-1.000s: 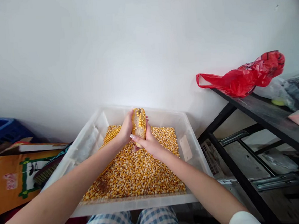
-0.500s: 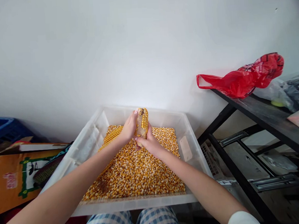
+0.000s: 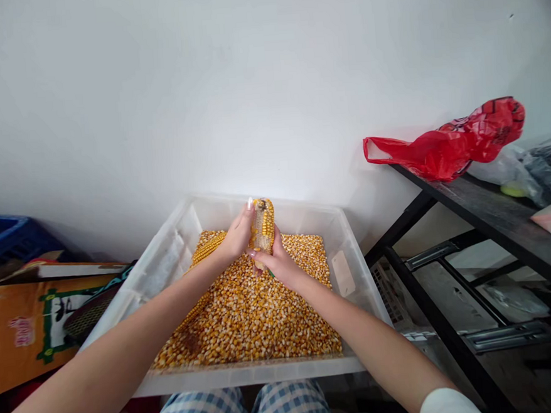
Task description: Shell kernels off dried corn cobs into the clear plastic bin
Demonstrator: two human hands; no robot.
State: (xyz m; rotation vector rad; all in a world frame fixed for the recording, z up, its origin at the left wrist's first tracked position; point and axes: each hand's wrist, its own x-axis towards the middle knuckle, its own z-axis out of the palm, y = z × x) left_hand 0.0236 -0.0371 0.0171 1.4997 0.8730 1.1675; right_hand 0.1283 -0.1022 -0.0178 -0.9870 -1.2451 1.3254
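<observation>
Bracing corn cob (image 3: 263, 225) above tub (image 3: 250, 377), whose walls likely keep kernels (image 3: 265, 323) gathered; your right grip (image 3: 279, 264) clasps base, left grip (image 3: 238, 235) pinches side.

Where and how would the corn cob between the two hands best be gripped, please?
I would grip the corn cob by its lower end, coming from the right with the right hand. Its shape is long, and the lower end lies nearest that hand, so a grip there should leave most of the bare strip uncovered.
</observation>
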